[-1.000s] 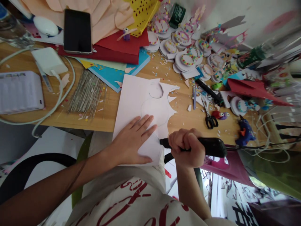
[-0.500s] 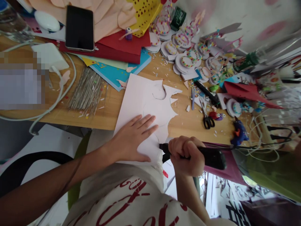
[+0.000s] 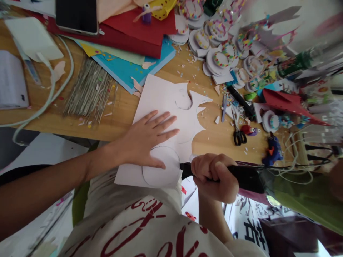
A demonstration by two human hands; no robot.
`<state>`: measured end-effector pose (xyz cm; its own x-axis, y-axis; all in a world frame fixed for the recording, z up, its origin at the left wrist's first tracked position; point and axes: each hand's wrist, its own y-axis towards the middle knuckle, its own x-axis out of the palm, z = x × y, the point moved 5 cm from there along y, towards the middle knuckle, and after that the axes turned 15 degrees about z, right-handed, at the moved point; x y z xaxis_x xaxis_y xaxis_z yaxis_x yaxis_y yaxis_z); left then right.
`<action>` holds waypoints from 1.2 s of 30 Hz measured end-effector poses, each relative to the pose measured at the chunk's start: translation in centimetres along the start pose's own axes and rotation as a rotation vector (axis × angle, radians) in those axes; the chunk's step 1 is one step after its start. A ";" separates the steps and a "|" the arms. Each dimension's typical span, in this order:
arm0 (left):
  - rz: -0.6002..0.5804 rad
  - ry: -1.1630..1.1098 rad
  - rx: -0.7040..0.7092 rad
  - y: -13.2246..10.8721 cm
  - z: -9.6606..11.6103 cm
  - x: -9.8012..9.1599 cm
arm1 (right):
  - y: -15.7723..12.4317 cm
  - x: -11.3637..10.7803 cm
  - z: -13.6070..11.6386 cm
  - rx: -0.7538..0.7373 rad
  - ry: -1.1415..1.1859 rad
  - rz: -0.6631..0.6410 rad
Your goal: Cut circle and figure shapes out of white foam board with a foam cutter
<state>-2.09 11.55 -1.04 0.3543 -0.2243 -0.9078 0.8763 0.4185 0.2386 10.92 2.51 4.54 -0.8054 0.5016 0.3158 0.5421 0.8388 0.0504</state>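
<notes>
A white sheet of card or thin foam board (image 3: 160, 96) lies at the table's front edge, its near part overhanging toward my lap. Its right edge is jagged with curved cut-outs, and pencilled circles show on it. My left hand (image 3: 150, 137) presses flat on the sheet, fingers spread, thumb over a drawn circle. In a fist, my right hand (image 3: 214, 176) grips a thick black-handled tool (image 3: 248, 178). The tool's narrow front end meets the sheet's right edge beside that circle; its working tip and exact kind cannot be made out.
Black-handled scissors (image 3: 239, 135) and a blue glue gun (image 3: 273, 150) lie to the right. Small decorated hats (image 3: 217, 62) crowd the back. Left are wire stems (image 3: 88, 92), a phone (image 3: 76, 16) and a white cable (image 3: 71, 66). Paper scraps litter the tabletop.
More of the sheet's near part and the drawn circle now show beside my left thumb. My left hand sits slightly farther left. My right hand keeps its grip. The whole view has shifted.
</notes>
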 end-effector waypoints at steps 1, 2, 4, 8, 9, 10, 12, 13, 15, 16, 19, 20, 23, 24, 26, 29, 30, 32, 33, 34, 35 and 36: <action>-0.003 0.000 0.002 0.0 0.0 0.0 | 0.2 0.1 0.1 0.019 -0.001 -0.015; -0.004 -0.003 0.002 0.0 0.0 0.1 | 0.3 0.2 0.1 0.036 -0.001 -0.028; 0.002 -0.021 -0.003 0.0 0.0 0.1 | 0.7 0.4 0.1 0.056 0.000 -0.049; 0.016 -0.078 -0.026 0.1 -0.1 0.1 | 1.2 0.6 0.2 0.081 -0.010 -0.058; 0.005 -0.078 -0.030 0.1 -0.1 0.1 | 1.3 0.6 0.3 0.087 -0.014 -0.062; -0.011 -0.071 -0.034 0.1 -0.1 0.1 | 1.3 0.7 0.4 0.093 -0.019 -0.071; -0.037 -0.052 -0.039 0.1 0.0 0.2 | 1.2 0.8 0.5 0.094 -0.031 -0.082; -0.043 -0.046 -0.040 0.1 0.0 0.2 | 1.1 0.8 0.6 0.090 -0.042 -0.072; -0.036 -0.047 -0.037 0.1 0.0 0.1 | 1.0 0.8 0.6 0.051 -0.076 -0.027; -0.025 -0.052 -0.033 0.1 0.1 0.0 | 1.0 0.8 0.7 0.032 -0.106 -0.011; -0.004 -0.081 -0.022 0.1 0.1 -0.2 | 1.4 1.2 1.1 0.038 -0.147 -0.013; 0.000 -0.090 -0.020 0.1 0.1 -0.2 | 1.7 1.3 1.2 0.057 -0.130 -0.019; -0.007 -0.088 -0.020 0.1 0.1 -0.1 | 2.5 1.2 1.2 0.077 -0.054 -0.035; -0.013 -0.081 -0.025 0.1 0.0 -0.1 | 2.8 1.2 1.1 0.077 -0.045 -0.055; -0.033 -0.066 -0.037 0.0 0.0 0.1 | 3.0 1.2 1.1 0.076 -0.039 -0.102; -0.046 -0.056 -0.042 0.0 0.0 0.2 | 3.3 1.2 1.0 0.081 -0.040 -0.131; -0.042 -0.052 -0.038 0.0 0.0 0.3 | 3.3 1.3 1.1 0.085 -0.039 -0.136; -0.021 -0.044 -0.023 0.0 0.0 0.2 | 3.2 1.5 1.2 0.100 -0.034 -0.148; -0.010 -0.039 -0.015 0.0 0.1 0.2 | 3.1 1.6 1.2 0.105 -0.031 -0.155; 0.000 -0.035 -0.009 0.0 0.1 0.2 | 2.9 1.7 1.3 0.107 -0.033 -0.161; 0.006 -0.029 -0.006 0.0 0.1 0.1 | 2.6 1.6 1.2 0.098 -0.037 -0.162; 0.007 -0.023 -0.006 0.0 0.1 0.1 | 2.2 1.5 1.1 0.071 -0.043 -0.165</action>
<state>-2.06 11.46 -1.11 0.3683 -0.2416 -0.8978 0.8718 0.4253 0.2432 10.64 5.35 4.05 -0.8923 0.3633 0.2682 0.3848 0.9225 0.0305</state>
